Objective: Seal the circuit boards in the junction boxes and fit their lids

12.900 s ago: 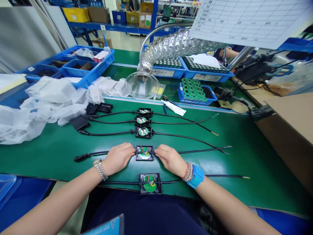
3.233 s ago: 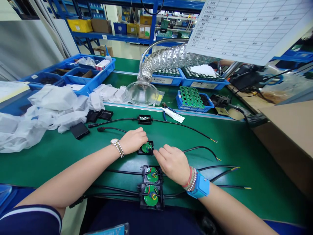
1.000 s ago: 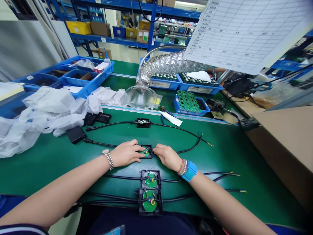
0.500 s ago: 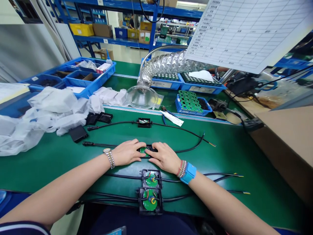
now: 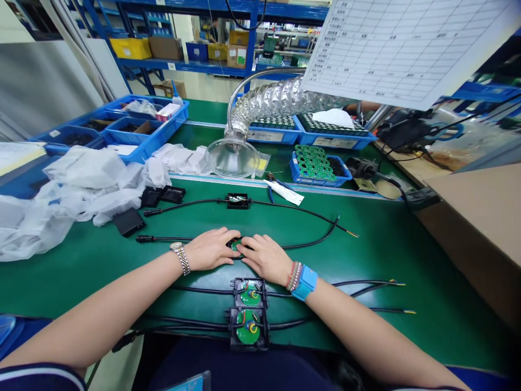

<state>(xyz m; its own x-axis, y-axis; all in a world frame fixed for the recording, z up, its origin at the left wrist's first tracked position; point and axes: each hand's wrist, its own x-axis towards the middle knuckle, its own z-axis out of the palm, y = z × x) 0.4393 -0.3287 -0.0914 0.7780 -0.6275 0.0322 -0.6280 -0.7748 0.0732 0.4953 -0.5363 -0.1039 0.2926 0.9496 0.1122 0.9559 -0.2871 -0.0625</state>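
Both hands are on a small black housing with a green circuit board (image 5: 235,245) inside, at the middle of the table. My left hand (image 5: 211,248) grips its left side, thumb and fingers curled at the edge. From the right, my right hand (image 5: 266,257) holds the same housing, fingertips over the board; much of it is hidden under the fingers. A black cable (image 5: 311,245) runs out on either side. Nearer me lie two open black housings, an upper one (image 5: 249,293) and a lower one (image 5: 248,327), each with a round green board and cables.
Beyond my hands lies another open housing (image 5: 238,201) on a cable. Black covers (image 5: 128,221) and white wrapped packs (image 5: 87,168) are at left. A clear fume hood (image 5: 232,158), a white tube (image 5: 284,192) and a blue tray of green boards (image 5: 319,182) stand behind; a cardboard box (image 5: 480,212) is at right.
My right hand has shifted slightly left over the housing, closer to my left hand, covering more of it. The whole view has also shifted a little.
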